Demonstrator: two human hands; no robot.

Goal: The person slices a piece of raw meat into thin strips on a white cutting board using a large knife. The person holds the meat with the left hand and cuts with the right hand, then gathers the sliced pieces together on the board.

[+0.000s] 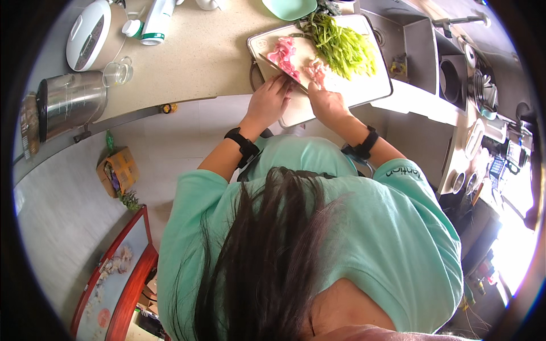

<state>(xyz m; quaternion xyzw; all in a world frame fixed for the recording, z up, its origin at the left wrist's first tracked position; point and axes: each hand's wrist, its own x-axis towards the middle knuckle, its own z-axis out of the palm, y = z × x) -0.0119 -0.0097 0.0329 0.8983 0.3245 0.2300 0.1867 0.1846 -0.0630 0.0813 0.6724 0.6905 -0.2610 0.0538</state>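
My right hand (329,102) grips a kitchen knife (277,67), its blade slanting up and left across a white cutting board (294,111) with a dark rim. Beside the blade, my left hand (268,99) rests with fingers bent over a piece of raw meat, mostly hidden under them. Sliced pink raw meat (282,50) lies along the far side of the blade. A smaller pile of paler meat pieces (316,70) sits to the right of the knife. Cut green vegetable strips (341,44) cover the board's upper right.
The board lies on a countertop (192,55), its near edge jutting past the front. A metal sink (394,42) is on the right. A mint-green dish (290,7) stands behind the board. At left are a glass mug (117,73), a white appliance (91,36) and a metal container (72,102).
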